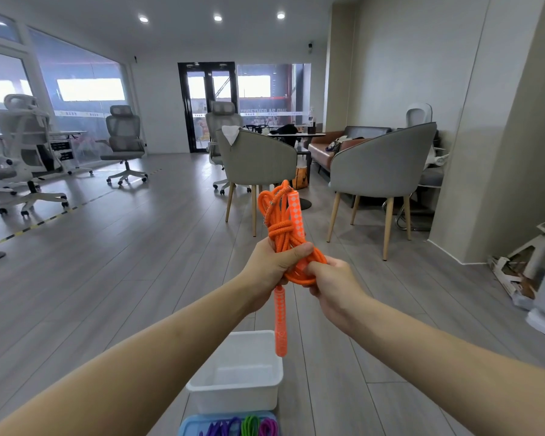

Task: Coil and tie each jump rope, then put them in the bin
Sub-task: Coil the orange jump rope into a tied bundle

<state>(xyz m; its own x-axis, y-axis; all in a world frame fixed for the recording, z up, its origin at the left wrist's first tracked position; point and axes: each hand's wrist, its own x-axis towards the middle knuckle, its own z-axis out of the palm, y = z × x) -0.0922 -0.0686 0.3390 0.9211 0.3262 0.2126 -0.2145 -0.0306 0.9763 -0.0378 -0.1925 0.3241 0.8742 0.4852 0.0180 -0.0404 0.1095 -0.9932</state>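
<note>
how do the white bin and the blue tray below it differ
The white bin looks empty; the blue tray holds purple and green ropes. The bin shows whole, while the frame's bottom edge cuts off the tray. Both are plastic containers on the floor, the bin beneath the held orange rope.

Two bare forearms and hands, left hand (271,262) and right hand (334,278), no sleeves, rings or watch.

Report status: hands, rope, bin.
Left hand and right hand both grip the orange jump rope, coiled and knotted. White bin below, no rope in it. Nothing in the way.
</note>
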